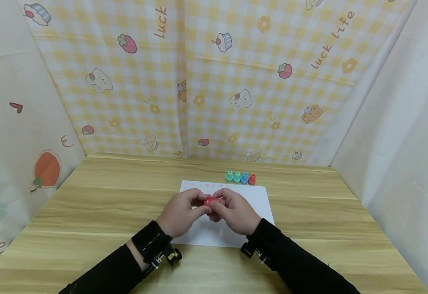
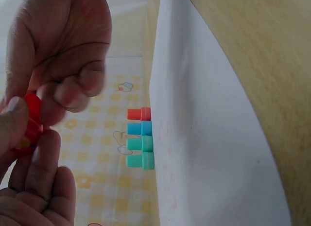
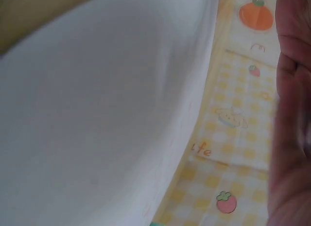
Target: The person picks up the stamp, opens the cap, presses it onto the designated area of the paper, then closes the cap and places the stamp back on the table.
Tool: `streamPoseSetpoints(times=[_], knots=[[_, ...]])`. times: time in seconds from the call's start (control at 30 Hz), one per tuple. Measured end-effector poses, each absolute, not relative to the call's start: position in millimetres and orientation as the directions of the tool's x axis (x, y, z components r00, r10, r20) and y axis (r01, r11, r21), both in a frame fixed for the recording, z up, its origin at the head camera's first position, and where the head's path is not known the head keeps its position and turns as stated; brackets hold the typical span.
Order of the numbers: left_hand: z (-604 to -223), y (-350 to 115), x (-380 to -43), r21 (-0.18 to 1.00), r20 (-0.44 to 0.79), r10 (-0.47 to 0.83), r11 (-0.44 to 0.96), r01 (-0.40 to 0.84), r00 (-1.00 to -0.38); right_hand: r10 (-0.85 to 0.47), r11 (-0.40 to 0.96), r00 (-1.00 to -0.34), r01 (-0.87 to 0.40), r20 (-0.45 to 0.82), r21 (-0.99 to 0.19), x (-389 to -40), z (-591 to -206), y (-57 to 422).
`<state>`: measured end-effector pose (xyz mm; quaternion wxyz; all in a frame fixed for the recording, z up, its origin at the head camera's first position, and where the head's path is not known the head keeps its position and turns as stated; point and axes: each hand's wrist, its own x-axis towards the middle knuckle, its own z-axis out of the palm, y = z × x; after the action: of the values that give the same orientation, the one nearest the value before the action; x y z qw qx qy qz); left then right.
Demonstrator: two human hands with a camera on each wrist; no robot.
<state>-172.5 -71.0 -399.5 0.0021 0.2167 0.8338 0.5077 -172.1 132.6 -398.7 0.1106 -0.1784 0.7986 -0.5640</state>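
Both hands meet over the white paper [image 1: 228, 237] and pinch one small red stamp [image 1: 212, 201] between them. My left hand [image 1: 180, 213] grips its left end with thumb and fingers. From the other side, my right hand [image 1: 237, 212] has its thumb and fingers on the right part. In the left wrist view the red stamp [image 2: 33, 109] is partly covered by fingertips. Only the edge of a hand [image 3: 294, 138] shows in the right wrist view, where the stamp is hidden. Faint reddish prints [image 1: 207, 185] run along the paper's far edge.
Behind the paper's far edge stand two green stamps [image 1: 237, 177], a blue stamp [image 1: 245, 178] and another red stamp [image 1: 252, 179] in a row. The wooden table [image 1: 107, 196] ends at a yellow checked cloth [image 1: 214, 114], with white cloth on both sides.
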Motion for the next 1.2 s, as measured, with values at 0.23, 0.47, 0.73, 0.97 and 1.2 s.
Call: streamPoseSetpoints(times=[0.23, 0.47, 0.73, 0.97, 1.2], knots=[[-403.5, -75.2, -170.9, 0.887, 0.205, 0.376, 0.319, 0.334, -0.903, -0.373, 0.241, -0.927, -0.129, 0.031, -0.962, -166.9, -401.9, 125.7], [-408.2, -79.3, -172.5, 0.959, 0.143, 0.399, 0.168, 0.226, -0.906, -0.394, 0.219, -0.913, -0.207, 0.108, -0.954, -163.3, -404.1, 125.6], [-398.9, -89.3, -182.2, 0.949, 0.122, 0.336, 0.237, 0.209, -0.934, -0.328, 0.348, -0.94, -0.215, 0.096, -0.913, -174.3, -394.0, 135.6], [-394.8, -97.2, -190.1, 0.946, 0.092, 0.264, 0.279, 0.167, -0.96, -0.28, 0.716, -0.958, -0.25, 0.06, -0.652, -199.4, -375.3, 153.7], [-396.0, -97.9, -190.8, 0.939, 0.084, 0.251, 0.303, 0.161, -0.964, -0.315, 0.87, -0.949, -0.279, -0.024, -0.406, -216.7, -377.5, 160.0]])
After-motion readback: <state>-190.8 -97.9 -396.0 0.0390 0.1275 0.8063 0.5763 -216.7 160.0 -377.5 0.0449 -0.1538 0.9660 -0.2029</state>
